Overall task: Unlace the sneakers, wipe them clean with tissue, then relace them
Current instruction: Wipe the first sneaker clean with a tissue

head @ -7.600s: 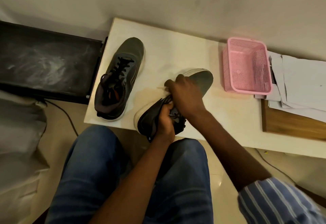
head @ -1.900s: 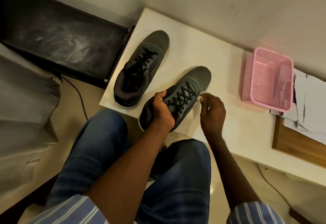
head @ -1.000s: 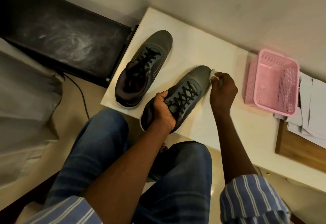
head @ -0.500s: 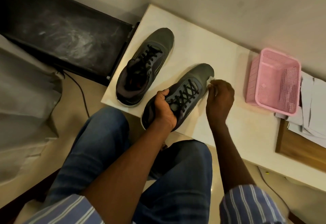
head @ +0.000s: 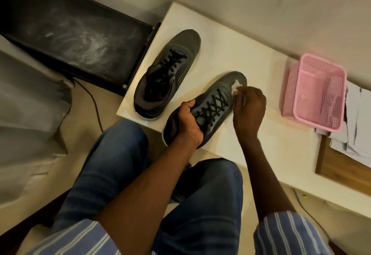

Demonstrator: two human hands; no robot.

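- Right hand (head: 249, 108) found pinching a small wad of white tissue (head: 236, 85), pressed onto the toe of the nearer sneaker (head: 218, 98).
- Half a second earlier, held lower against the right flank of that shoe; a second back, out at the toe's far tip. Read as a wiping stroke worked back and forth round the toe, now up on its top.
- Left hand (head: 188, 122) still wrapped round the near, heel end of the same sneaker, thumb at the collar, pinning it to the white table (head: 230, 53) at its near edge.
- Black laces (head: 215, 106) seen criss-crossed through the eyelets of this shoe, so taken as a wipe done with laces in place; whether tied, not to be told.
- Second sneaker (head: 168, 73) left untouched further back and to the left, also laced, well apart from both hands.
- Pink basket (head: 317, 92) stood at the right, clear of the shoes; papers (head: 359, 118) beyond it.
- Judged mid-task: toe cleaning under way, sides and heel of this shoe likely still owed, the far shoe not yet begun.
- Risk noted: so small a tissue apt to shred or slip from the pinch on rough fabric.
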